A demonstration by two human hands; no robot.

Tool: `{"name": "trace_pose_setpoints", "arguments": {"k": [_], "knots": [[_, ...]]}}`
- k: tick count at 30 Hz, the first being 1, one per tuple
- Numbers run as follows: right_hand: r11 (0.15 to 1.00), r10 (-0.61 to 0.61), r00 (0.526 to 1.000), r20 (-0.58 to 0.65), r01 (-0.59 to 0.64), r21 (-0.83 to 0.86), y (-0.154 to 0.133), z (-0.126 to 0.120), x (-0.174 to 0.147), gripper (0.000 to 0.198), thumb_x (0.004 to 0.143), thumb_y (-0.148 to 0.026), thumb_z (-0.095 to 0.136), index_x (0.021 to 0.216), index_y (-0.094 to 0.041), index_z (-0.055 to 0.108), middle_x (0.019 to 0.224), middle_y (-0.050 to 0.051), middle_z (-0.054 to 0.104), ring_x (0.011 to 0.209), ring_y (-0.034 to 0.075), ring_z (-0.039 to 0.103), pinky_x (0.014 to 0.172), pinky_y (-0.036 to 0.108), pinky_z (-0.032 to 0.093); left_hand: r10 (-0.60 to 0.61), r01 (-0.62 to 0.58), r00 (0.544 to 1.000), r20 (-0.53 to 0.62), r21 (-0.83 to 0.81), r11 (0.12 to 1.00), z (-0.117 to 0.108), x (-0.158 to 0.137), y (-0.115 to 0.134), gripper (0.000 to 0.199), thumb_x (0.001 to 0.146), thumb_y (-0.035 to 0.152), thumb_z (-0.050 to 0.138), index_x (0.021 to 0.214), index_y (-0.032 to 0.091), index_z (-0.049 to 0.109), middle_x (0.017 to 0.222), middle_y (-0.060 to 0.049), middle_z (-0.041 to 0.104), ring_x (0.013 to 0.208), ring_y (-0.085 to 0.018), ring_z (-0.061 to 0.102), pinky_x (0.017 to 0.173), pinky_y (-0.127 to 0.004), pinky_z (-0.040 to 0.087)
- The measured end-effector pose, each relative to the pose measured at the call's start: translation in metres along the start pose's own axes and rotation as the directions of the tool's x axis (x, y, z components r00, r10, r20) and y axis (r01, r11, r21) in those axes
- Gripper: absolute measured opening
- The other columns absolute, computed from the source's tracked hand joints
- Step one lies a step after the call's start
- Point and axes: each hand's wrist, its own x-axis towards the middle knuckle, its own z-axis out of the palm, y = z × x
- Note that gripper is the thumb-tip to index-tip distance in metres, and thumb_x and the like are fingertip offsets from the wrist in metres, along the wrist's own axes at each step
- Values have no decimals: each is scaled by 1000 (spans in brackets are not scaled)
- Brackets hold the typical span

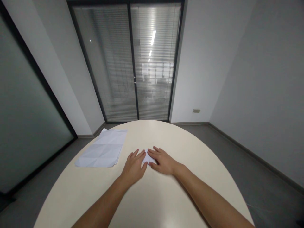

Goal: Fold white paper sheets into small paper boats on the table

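Observation:
A small piece of folded white paper (146, 158) lies flat on the table between my two hands. My left hand (134, 165) rests on its left side with the fingers spread and pointing away from me. From the right, my right hand (163, 161) lies over the paper's other side, fingers stretched out and apart. Both palms face down, and the thumbs come close together at the paper's near edge. Much of the paper is hidden under the fingers.
Large creased white sheets (101, 151) lie stacked at the left of the round cream table (190, 142). Beyond the table's far edge stands a dark-framed glass partition with blinds (154, 95). Grey floor surrounds the table, and walls rise on both sides.

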Motion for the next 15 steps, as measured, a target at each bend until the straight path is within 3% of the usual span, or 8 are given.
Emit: {"name": "trace_pose_setpoints", "arguments": {"k": [3, 5, 10, 15], "knots": [[999, 34, 999, 16, -34, -3, 2, 2, -1, 60, 95, -39, 54, 151, -22, 42, 156, 13, 41, 146, 38, 30, 115, 61, 27, 8, -8, 1000, 5, -15, 1000, -1, 1, -1, 44, 96, 31, 51, 137, 21, 59, 146, -8, 55, 139, -33, 44, 114, -53, 34], [1000, 12, 1000, -2, -12, -9, 2, 1, -1, 53, 96, -38, 53, 147, -23, 48, 153, 12, 45, 145, 36, 33, 116, 58, 29, 31, -31, 999, 7, -18, 999, -3, 2, -1, 39, 96, 33, 51, 132, 23, 63, 144, -8, 57, 137, -32, 46, 113, -51, 36], [989, -132, 989, -60, 128, -77, -2, -10, 5, 33, 97, -38, 55, 120, -21, 70, 132, 12, 65, 128, 28, 54, 113, 48, 35, 46, -46, 999, 1, 13, 999, -8, 3, 3, 34, 97, 31, 51, 124, 23, 69, 140, -9, 61, 131, -32, 52, 110, -50, 39], [986, -145, 986, -77, 137, -93, -8, -17, 6, 25, 95, -38, 59, 93, -22, 77, 102, 8, 75, 100, 22, 65, 91, 36, 48, 31, -31, 999, -25, 14, 999, -10, 3, 7, 32, 95, 27, 53, 123, 23, 69, 138, -9, 62, 129, -30, 53, 110, -49, 39]]}}
